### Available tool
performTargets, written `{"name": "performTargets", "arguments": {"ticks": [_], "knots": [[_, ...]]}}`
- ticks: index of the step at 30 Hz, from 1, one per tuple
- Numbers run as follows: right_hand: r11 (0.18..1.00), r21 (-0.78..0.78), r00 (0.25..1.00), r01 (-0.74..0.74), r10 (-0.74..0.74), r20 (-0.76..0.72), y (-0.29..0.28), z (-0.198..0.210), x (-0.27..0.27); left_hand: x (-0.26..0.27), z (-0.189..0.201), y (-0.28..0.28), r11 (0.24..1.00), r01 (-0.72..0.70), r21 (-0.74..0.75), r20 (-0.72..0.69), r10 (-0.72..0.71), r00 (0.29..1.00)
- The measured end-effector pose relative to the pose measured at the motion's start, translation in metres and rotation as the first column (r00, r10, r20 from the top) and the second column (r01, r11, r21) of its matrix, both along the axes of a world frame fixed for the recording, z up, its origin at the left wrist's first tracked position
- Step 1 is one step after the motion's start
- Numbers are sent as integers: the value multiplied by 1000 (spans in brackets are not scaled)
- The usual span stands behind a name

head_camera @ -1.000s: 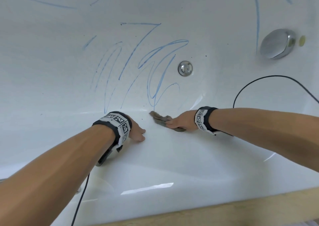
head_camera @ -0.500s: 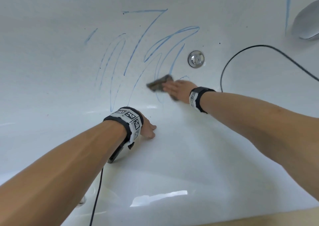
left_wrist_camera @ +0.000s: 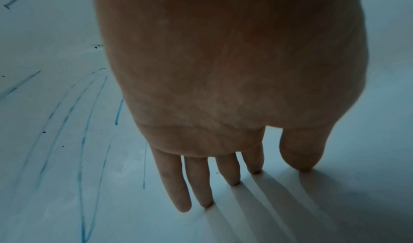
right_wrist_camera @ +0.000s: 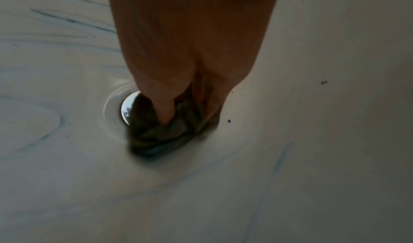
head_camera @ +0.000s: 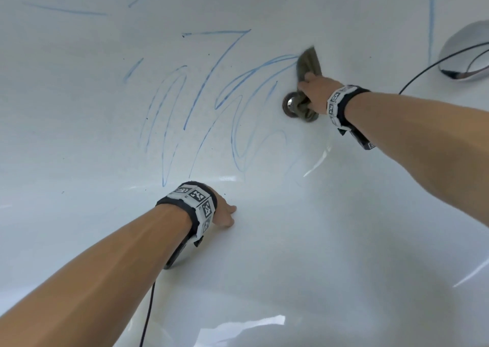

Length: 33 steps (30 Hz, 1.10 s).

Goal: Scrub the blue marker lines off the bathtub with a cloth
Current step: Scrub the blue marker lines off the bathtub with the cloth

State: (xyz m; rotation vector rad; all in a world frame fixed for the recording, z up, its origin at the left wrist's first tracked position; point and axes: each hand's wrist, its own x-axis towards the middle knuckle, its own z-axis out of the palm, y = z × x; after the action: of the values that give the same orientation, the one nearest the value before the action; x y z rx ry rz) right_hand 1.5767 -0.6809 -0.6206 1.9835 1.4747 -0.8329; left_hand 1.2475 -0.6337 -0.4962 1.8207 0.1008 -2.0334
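Note:
The white bathtub (head_camera: 291, 254) carries looping blue marker lines (head_camera: 201, 90) across its floor and wall. My right hand (head_camera: 311, 87) grips a bunched grey-brown cloth (head_camera: 308, 62) and presses it on the tub at the right end of the lines, partly over the chrome drain (head_camera: 288, 104). In the right wrist view its fingers (right_wrist_camera: 165, 112) dig into the cloth (right_wrist_camera: 156, 140) beside the drain (right_wrist_camera: 127, 109). My left hand (head_camera: 229, 215) rests on the tub floor below the lines, holding nothing. Its fingers (left_wrist_camera: 201, 185) are straight and spread, next to blue strokes (left_wrist_camera: 85, 140).
A chrome overflow cover (head_camera: 465, 52) sits at the far right, with a black cable (head_camera: 434, 60) curving past it. Another black cable (head_camera: 148, 312) hangs from my left wrist. A long blue line (head_camera: 430, 15) runs up the wall at the top right.
My right hand has swept the cloth away from near my left hand, up across the loops to the drain. The lower right loops look fainter. My left hand has stayed put.

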Motion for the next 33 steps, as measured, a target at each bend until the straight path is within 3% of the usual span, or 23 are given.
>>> {"name": "performTargets", "arguments": {"ticks": [2,4,8,11,14,18,23,33], "knots": [[985,-170,1000,-27,27,-2,-8,-1,-1,0,-3,0,1000,-6,3,-10,6,1000],[975,-221,999,-10,17,30,-15,1,-1,0,-5,-1,1000,-12,4,-12,12,1000],[995,-29,944,93,-79,321,-6,14,10,1,-8,-1,1000,-21,5,-17,21,1000],[989,121,888,86,-131,441,7,22,25,2,-11,0,1000,-24,9,-23,24,999],[962,272,904,14,-128,408,16,14,43,5,-14,-2,1000,-12,4,-17,12,1000],[972,236,952,8,-79,297,23,-6,54,9,-19,-4,1000,-15,3,-21,15,1000],[905,312,928,289,-345,141,-1,-39,39,11,-26,-6,1000,-11,3,-34,11,999],[961,253,989,110,-132,72,-81,-59,-10,14,-26,-12,999,-33,13,-59,33,998]]}}
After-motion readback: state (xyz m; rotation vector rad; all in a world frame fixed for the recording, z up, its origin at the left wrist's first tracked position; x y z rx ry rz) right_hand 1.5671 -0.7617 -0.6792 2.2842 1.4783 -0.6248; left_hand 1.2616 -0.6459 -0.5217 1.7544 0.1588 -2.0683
